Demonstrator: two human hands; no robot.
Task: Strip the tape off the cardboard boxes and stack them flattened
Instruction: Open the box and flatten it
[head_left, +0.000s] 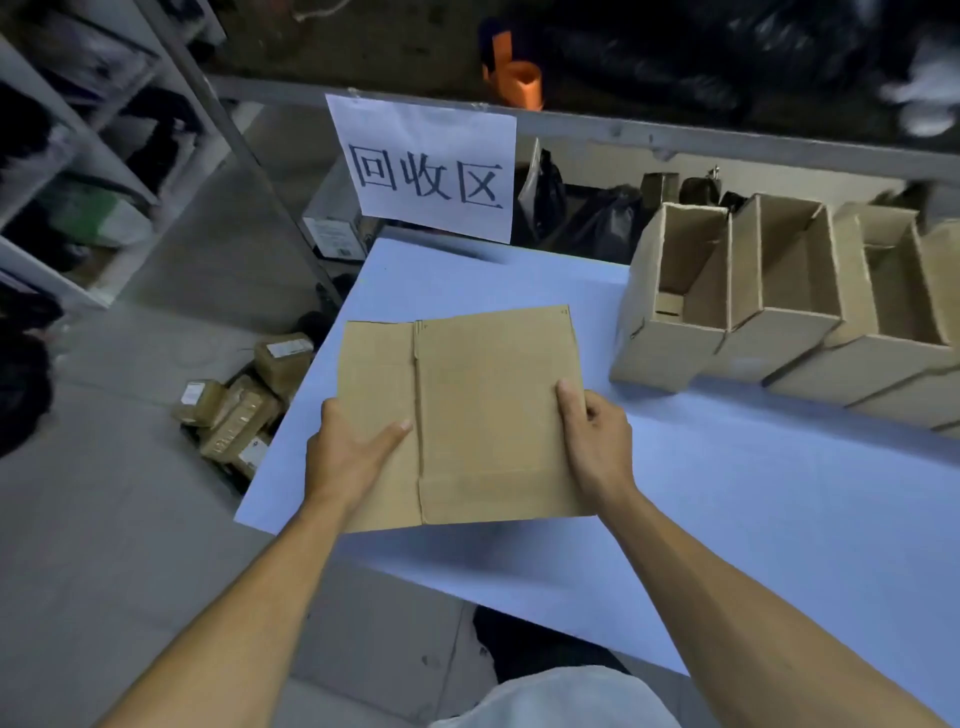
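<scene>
1. Flattened box (483, 410) is held at its near edge over the table (727, 493), between the two hands; its far part lies beyond the fingers, low over or on the pale table top (contact cannot be told).
2. Left hand (345, 457): gripped on the near-left edge, thumb laid flat on the top face, fingers hidden beneath.
3. Right hand (597, 441): gripped on the near-right edge, thumb on top, fingers curled round the side.
4. No tape is seen on the upper face; the glued seam runs just right of the left thumb.
5. Step judged: one box flattened, now being placed as the start of the stack. No other flat sheet is visible under it.
6. Open boxes (769, 291) are standing in a row beyond and to the right of the right hand, not yet flattened.
7. Next move, as judged: the sheet to be laid flat and released, then the nearest open box reached for with the right hand.
</scene>
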